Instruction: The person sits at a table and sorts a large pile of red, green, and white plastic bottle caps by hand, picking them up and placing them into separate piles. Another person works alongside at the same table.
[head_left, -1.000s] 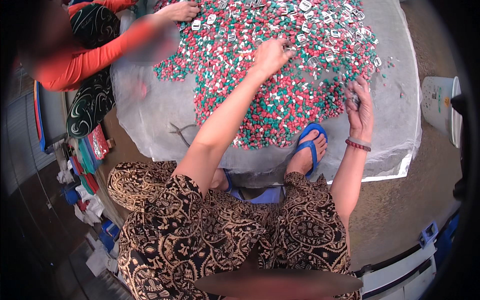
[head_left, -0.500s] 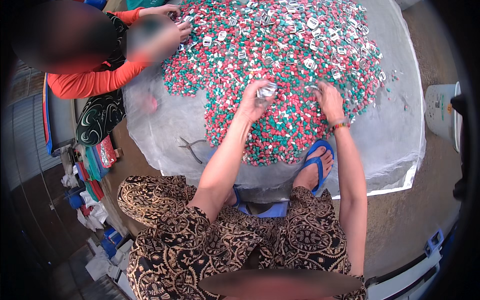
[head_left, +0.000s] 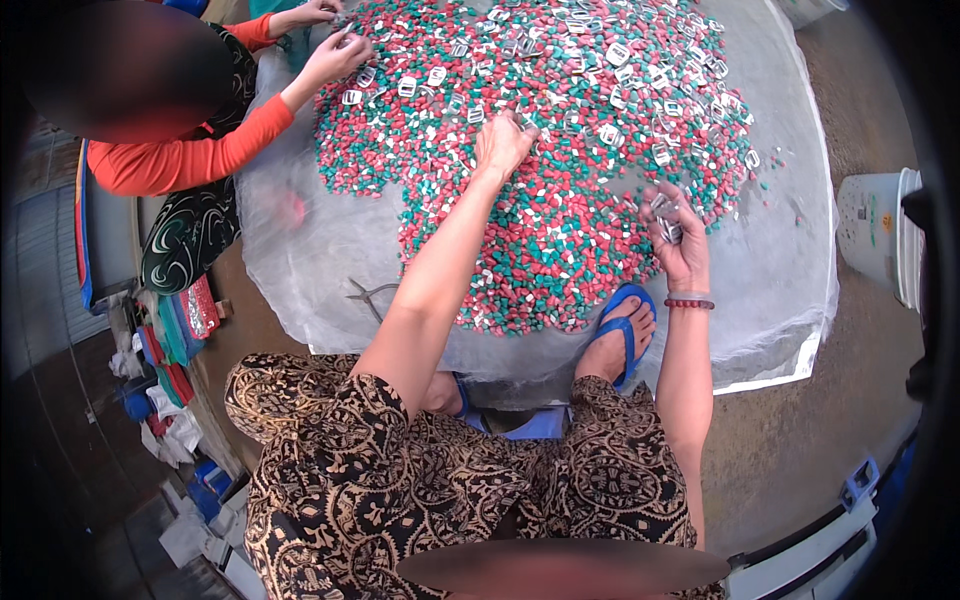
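A white bucket (head_left: pixel 872 240) at the right edge carries small coloured label marks. Red and blue flat packets (head_left: pixel 190 318) lie stacked at the left, beside the sheet.

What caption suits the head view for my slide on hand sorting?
Left hand reaches into red-green pieces; right hand holds silver clips.

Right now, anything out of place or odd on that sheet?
Mostly no. One oddity: a pair of metal pliers lies alone on the bare left part of the translucent sheet, apart from the red, green and white pile. A few pieces lie scattered past the pile's right edge.
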